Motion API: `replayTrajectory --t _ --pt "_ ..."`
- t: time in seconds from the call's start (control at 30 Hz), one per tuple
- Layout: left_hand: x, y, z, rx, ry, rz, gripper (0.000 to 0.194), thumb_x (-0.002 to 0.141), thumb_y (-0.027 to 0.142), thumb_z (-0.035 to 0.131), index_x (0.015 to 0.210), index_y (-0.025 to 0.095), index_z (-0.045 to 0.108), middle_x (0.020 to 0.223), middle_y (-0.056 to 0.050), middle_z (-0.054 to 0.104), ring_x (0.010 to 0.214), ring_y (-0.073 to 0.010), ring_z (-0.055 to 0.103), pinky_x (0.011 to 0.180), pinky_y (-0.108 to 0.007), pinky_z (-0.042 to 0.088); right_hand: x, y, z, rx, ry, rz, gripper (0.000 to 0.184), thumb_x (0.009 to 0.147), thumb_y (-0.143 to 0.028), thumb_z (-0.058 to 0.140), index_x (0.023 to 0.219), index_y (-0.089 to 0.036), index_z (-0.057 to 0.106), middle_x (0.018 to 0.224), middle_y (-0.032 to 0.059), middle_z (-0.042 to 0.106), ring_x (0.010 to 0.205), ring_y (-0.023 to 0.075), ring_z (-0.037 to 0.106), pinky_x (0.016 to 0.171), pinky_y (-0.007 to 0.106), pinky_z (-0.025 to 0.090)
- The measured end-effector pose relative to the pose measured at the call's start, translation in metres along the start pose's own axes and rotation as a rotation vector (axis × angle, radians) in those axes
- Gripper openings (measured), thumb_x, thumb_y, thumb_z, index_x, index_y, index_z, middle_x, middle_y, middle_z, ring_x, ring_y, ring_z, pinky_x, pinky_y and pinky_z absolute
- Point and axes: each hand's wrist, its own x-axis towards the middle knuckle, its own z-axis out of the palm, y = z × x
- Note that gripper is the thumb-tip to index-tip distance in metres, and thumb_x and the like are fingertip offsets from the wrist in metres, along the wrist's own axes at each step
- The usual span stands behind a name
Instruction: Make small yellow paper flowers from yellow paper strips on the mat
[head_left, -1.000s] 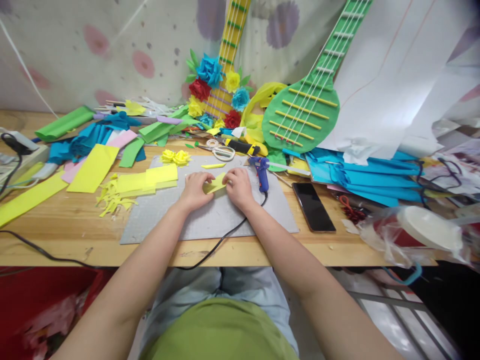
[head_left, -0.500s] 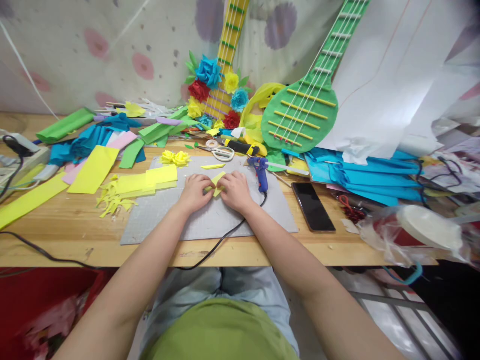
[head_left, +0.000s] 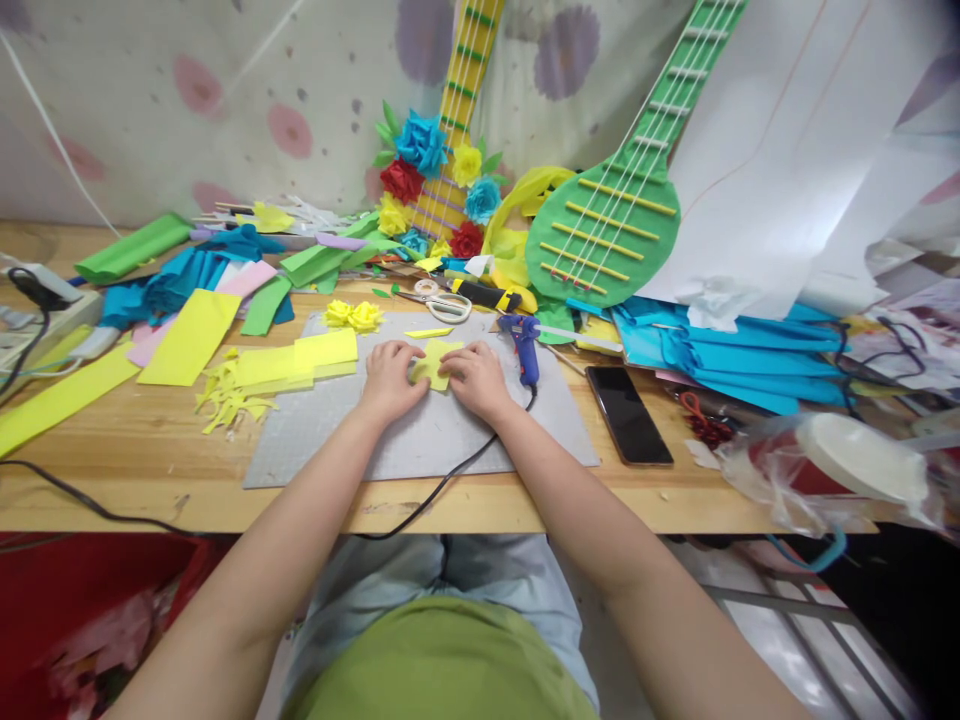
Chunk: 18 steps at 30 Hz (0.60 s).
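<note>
Over the grey board (head_left: 315, 450), a small piece of yellow crepe paper (head_left: 435, 366) lies spread between my two hands. My left hand (head_left: 391, 380) has thumb and fingers at its left edge. The right edge is pinched by my right hand (head_left: 478, 380). Just behind the paper lies a narrow yellow strip (head_left: 429, 333). Finished yellow paper flowers (head_left: 352, 316) sit at the board's back left, beside a stack of yellow paper strips (head_left: 296, 362). To the right of my right hand rests a blue glue gun (head_left: 523, 350).
White-handled scissors (head_left: 450, 308) and a yellow-black cutter (head_left: 487, 295) lie behind the board. A phone (head_left: 628, 415) is to the right, near a bagged cup (head_left: 847, 460). A green paper instrument (head_left: 607, 235) and a yellow flowered one (head_left: 441, 200) lean at the back. A black cord (head_left: 442, 485) crosses the front.
The yellow crepe paper, folded narrow between my fingers before, is now opened out wider and flatter. My hands stay in about the same place, with the fingers slightly farther apart.
</note>
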Motion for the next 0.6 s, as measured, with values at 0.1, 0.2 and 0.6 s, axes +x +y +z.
replayTrajectory --t 0.1,0.2,0.6 --pt "-0.001 0.000 0.002 0.007 -0.029 0.015 0.032 0.067 0.031 0.059 0.098 0.022 0.057 0.107 -0.006 0.053 0.105 -0.0245 0.042 0.092 -0.037 0.031 -0.002 0.001 -0.004 0.049 -0.039 -0.024 0.020 0.075 -0.016 0.053 0.085 -0.023 0.069 0.104 -0.0006 0.066 0.098 0.0203 0.043 0.088 0.036 0.031" --pt "-0.001 -0.001 0.003 0.003 -0.040 0.028 0.023 0.067 0.029 0.058 0.090 0.022 0.058 0.104 -0.006 0.054 0.104 -0.0242 0.043 0.091 -0.038 0.031 -0.002 0.004 -0.007 0.101 -0.062 -0.034 0.015 0.074 -0.020 0.058 0.085 -0.022 0.069 0.103 0.0000 0.065 0.101 0.0197 0.044 0.090 0.035 0.032" --pt "-0.001 -0.003 0.004 -0.046 -0.047 0.052 0.008 0.068 0.024 0.056 0.071 0.022 0.063 0.095 -0.004 0.056 0.102 -0.0222 0.045 0.090 -0.040 0.031 0.005 0.006 0.006 0.206 -0.017 0.154 0.011 0.074 -0.030 0.062 0.070 -0.020 0.063 0.092 0.0046 0.059 0.097 0.0199 0.047 0.090 0.035 0.035"
